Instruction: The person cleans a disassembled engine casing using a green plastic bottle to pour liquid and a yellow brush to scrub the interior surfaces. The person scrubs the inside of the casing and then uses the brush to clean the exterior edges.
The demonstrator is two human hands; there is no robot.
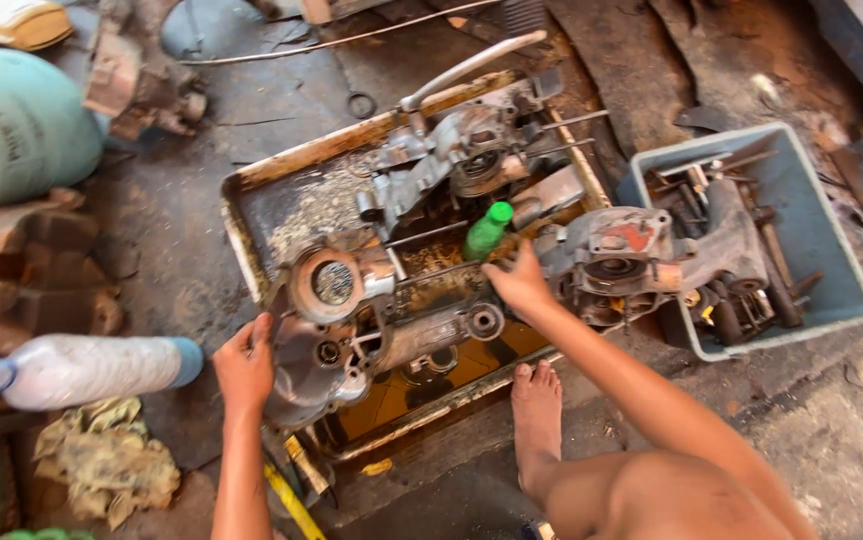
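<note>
A greasy metal engine casing (352, 320) lies in a rusty oil tray (252, 185) on the floor. My left hand (245, 365) grips the casing's left edge. My right hand (519, 283) rests on the casing's right end, just below a green bottle (487, 231) lying in the tray. A second engine block (462, 150) with a long lever sits at the tray's far side. A third casing (607, 260) leans over the tray's right rim.
A grey plastic bin (832, 270) of metal parts stands at right. A pale gas cylinder (12, 125), a clear plastic bottle (82, 370) and a dirty rag (107, 460) lie at left. My bare foot (537, 420) rests by the tray's near edge.
</note>
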